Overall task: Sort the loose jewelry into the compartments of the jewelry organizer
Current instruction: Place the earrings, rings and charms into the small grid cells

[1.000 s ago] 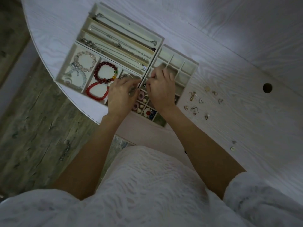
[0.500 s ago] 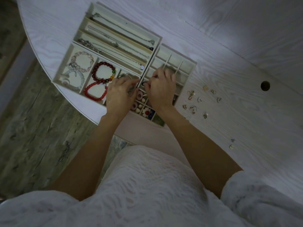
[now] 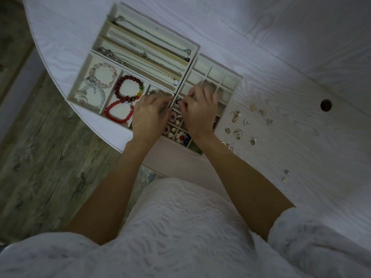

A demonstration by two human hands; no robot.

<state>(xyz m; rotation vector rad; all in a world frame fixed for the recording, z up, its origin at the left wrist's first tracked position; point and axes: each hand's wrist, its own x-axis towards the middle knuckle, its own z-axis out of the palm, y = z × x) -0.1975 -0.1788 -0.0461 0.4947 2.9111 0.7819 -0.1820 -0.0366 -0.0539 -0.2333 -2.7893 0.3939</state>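
A: Organizer [image 3: 239,81] seated on table [image 3: 301,137], near its curved edge. Two trays side by side, touching.

B: Contents, left tray?

A: Three long slots at the far side, each with chains [image 3: 152,57] laid lengthwise. Nearer slots: pale bracelets [image 3: 103,75] in the leftmost, dark red bracelet [image 3: 128,88] above bright red bracelet [image 3: 118,114] in the next. Third slot mostly hidden by left hand [image 3: 149,115].

B: Right tray?

A: Grid of small cells. Far cells look bare. Near cells holding pink rings [image 3: 172,118], pale beads, a red-and-white flower piece [image 3: 181,136]. Remaining cells covered by right hand [image 3: 197,111].

B: Hand state?

A: Left: fingers curled, tips pointing toward the divider between trays; whether anything is held, cannot tell. Right: fingers curled, thumb and forefinger pinching a small dark item [image 3: 177,101] just over the grid's left column, beside the divider. Item too small to identify. Fingertips of both hands nearly meeting there.

B: Loose stock?

A: Earrings [image 3: 236,117] scattered on the table right of the organizer, apart from it. Two more small pieces [image 3: 285,176] lying nearer the body, well apart from that cluster.

B: Else?

A: Round hole [image 3: 325,105] in the tabletop, far right. White textured garment [image 3: 180,227] in foreground. Wood-look floor [image 3: 40,167] at left.
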